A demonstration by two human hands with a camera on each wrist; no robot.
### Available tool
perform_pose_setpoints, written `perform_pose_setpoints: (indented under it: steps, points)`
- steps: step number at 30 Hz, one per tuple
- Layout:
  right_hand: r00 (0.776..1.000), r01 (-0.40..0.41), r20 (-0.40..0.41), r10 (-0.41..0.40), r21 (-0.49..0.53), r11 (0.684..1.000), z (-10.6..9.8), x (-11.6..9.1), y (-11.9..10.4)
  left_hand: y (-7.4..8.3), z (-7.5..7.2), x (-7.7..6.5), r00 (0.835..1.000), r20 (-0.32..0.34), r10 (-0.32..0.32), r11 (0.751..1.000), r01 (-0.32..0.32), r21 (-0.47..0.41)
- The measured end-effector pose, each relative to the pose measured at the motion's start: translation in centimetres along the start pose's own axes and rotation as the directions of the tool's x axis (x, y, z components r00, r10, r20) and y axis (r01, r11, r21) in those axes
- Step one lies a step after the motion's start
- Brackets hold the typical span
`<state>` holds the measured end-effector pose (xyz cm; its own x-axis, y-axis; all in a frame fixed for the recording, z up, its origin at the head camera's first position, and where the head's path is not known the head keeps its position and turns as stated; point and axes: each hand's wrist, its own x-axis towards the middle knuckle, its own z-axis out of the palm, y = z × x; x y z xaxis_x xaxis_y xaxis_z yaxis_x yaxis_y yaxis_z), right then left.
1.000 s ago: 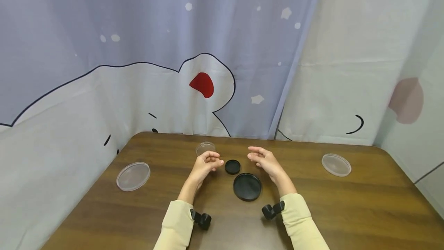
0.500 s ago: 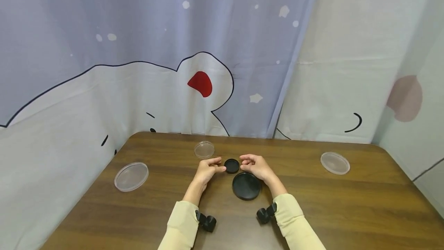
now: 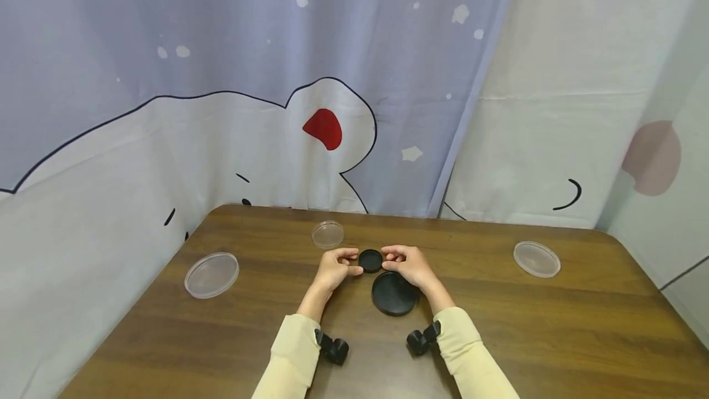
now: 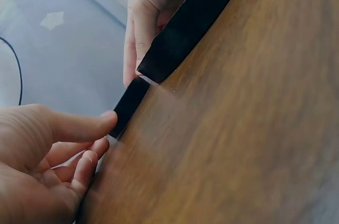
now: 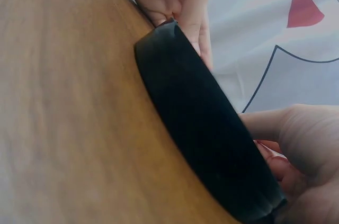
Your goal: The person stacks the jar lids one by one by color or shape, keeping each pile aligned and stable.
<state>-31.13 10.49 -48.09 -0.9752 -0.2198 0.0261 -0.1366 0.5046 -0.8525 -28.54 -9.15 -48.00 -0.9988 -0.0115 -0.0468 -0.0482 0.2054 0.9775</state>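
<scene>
From my head feed I take the small, shallow, black round dish [image 3: 370, 261] as my landmark; it lies flat on the brown wood-grain table [image 3: 554, 331] between the two hands. My left hand [image 3: 334, 268] is at its left edge: the thumb stretches out straight with its tip at the rim, the fingers are loosely bent, and I see a gap between thumb and fingers. My right hand [image 3: 411, 265] is at its right edge, thumb and fingers apart; on my right wrist feed its fingertips are hidden, so I cannot tell whether they touch the rim.

Just nearer the person than the small dish lies the larger black round dish [image 3: 394, 294], partly under the right hand. I cannot tell whether the two black dishes touch.

Around the landmark I have three clear plastic round dishes: a small one [image 3: 328, 234] beyond it to the left, a wide one [image 3: 212, 275] well apart to its left, and another [image 3: 537, 259] well apart to its right. Behind it, past the table's far edge, hangs a blue-grey and white printed curtain [image 3: 249, 29].
</scene>
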Motion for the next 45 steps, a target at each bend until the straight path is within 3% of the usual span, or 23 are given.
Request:
perform_pose_setpoints:
  steps: [11, 22, 26, 31, 36, 45]
  points:
    - [1.000, -0.013, 0.017, 0.013, 0.026, 1.000, -0.2, 0.3, -0.1, 0.0, 0.2, 0.5, 0.998, -0.021, 0.057, 0.991, -0.054, 0.120]
    - [1.000, -0.031, 0.005, 0.031, 0.057, 0.998, -0.1, 0.1, 0.0, 0.0, 0.6, 0.3, 0.998, -0.035, 0.049, 0.990, -0.044, 0.132]
    - [0.999, -0.038, -0.008, 0.039, 0.105, 0.994, -0.2, -0.3, -0.1, 0.3, 0.8, 0.2, 0.999, -0.016, 0.029, 0.996, -0.028, 0.090]
    - [1.000, -0.004, -0.027, 0.010, 0.207, 0.978, -0.3, -0.5, 0.0, 0.7, 0.9, 0.2, 1.000, 0.011, -0.010, 1.000, 0.010, -0.024]
    - [0.999, -0.005, -0.033, 0.014, 0.262, 0.965, -0.6, -0.7, 0.2, 0.7, 1.2, 0.4, 0.998, 0.010, -0.054, 0.992, 0.055, -0.109]
    - [1.000, -0.014, -0.017, 0.021, 0.339, 0.941, -1.2, -1.0, 0.0, 1.7, 1.3, 0.1, 0.997, 0.046, -0.059, 0.967, 0.069, -0.247]
